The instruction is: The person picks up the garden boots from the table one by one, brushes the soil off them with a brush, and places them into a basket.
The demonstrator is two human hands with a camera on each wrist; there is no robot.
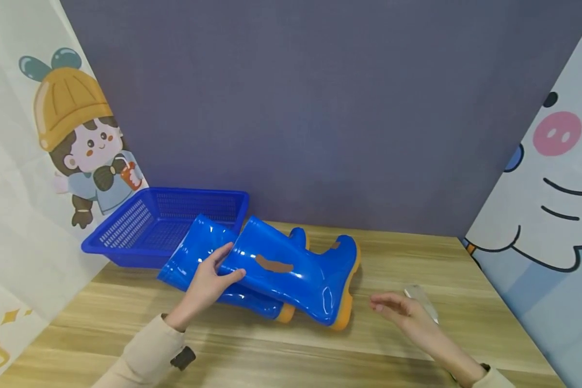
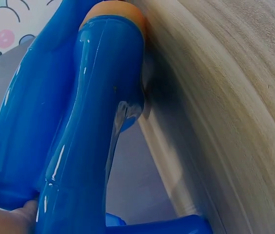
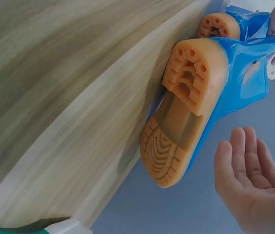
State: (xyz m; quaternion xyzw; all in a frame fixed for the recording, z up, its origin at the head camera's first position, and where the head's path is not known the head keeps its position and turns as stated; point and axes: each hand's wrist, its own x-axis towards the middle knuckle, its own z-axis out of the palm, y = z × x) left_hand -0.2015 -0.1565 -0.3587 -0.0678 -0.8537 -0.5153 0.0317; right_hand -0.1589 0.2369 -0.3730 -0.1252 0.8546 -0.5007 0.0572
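Two blue rain boots with orange soles lie on the wooden table, overlapping. On the upper boot there are brown patches on the shaft and the toe. The lower boot lies partly under it, toward the basket. My left hand grips the shaft of the upper boot close to its opening, thumb on the near side. Seen from the right wrist, the orange sole faces the camera. My right hand hovers apart from the boots, to the right of the heel, its fingers extended and holding nothing.
A blue plastic basket with slotted walls stands at the back left, beside the boot openings. A small pale, see-through object lies behind my right hand. A grey panel closes off the table's far side.
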